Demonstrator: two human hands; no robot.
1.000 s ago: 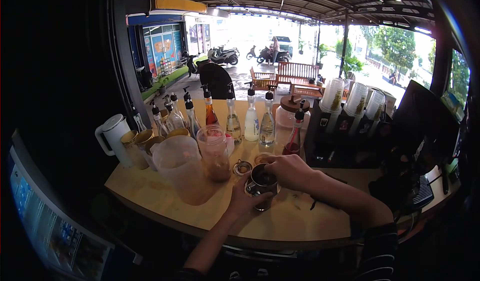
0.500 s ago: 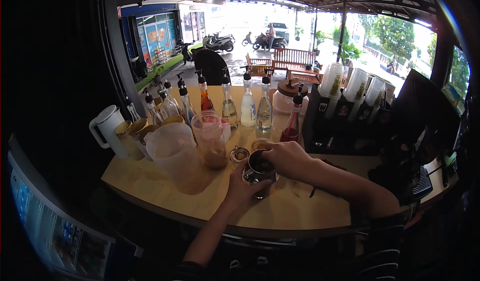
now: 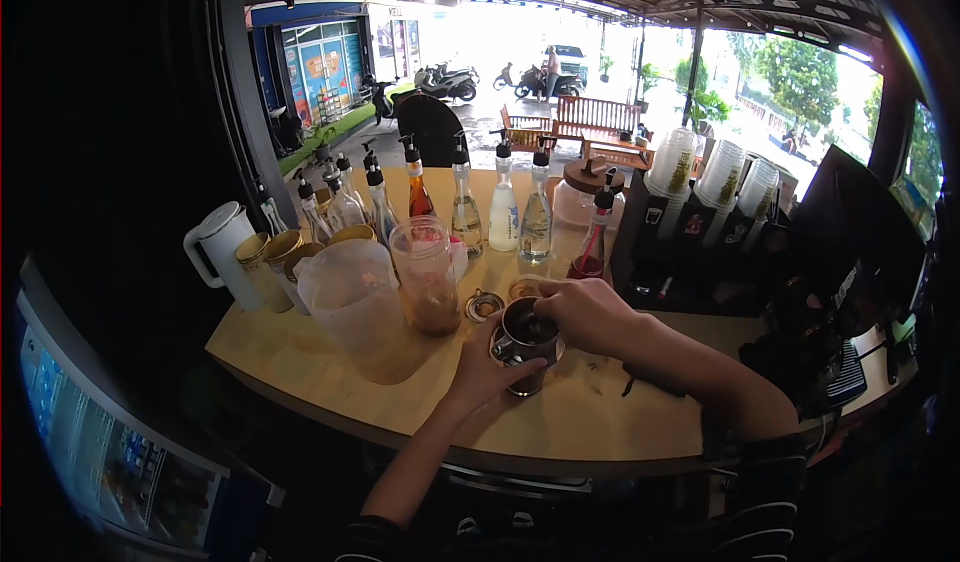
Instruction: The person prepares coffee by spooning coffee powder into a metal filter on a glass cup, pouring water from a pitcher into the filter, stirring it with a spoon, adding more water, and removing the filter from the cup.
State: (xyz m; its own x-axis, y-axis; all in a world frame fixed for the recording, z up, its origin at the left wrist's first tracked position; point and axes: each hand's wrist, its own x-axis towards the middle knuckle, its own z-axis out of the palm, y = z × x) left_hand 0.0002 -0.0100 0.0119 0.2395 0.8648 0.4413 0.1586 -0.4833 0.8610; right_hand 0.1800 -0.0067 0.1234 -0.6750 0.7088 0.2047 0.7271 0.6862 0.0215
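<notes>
A small metal cup [image 3: 530, 340] stands near the middle of the wooden counter [image 3: 600, 417], with dark contents inside. My left hand [image 3: 483, 367] is wrapped round its left side, thumb across the front. At the cup's rim, on the right, my right hand [image 3: 575, 312] is closed with its fingertips at the opening; what it pinches is hidden. Just behind the cup lie a small metal strainer [image 3: 484, 306] and a round tan lid [image 3: 524, 287]. To the left stand a clear open jar [image 3: 426, 282] and a large translucent pitcher [image 3: 352, 297].
Several pump bottles [image 3: 503, 207] line the back of the counter, beside a brown-lidded glass jar [image 3: 577, 202]. A white jug [image 3: 225, 252] and tan cups [image 3: 268, 272] are at left. Stacked plastic cups [image 3: 718, 174] fill a black holder at right. Outside, a person [image 3: 552, 74] stands by motorbikes.
The camera view has shifted slightly. Both hands remain at the metal cup, the left round it and the right at its rim, with only slight movement.
</notes>
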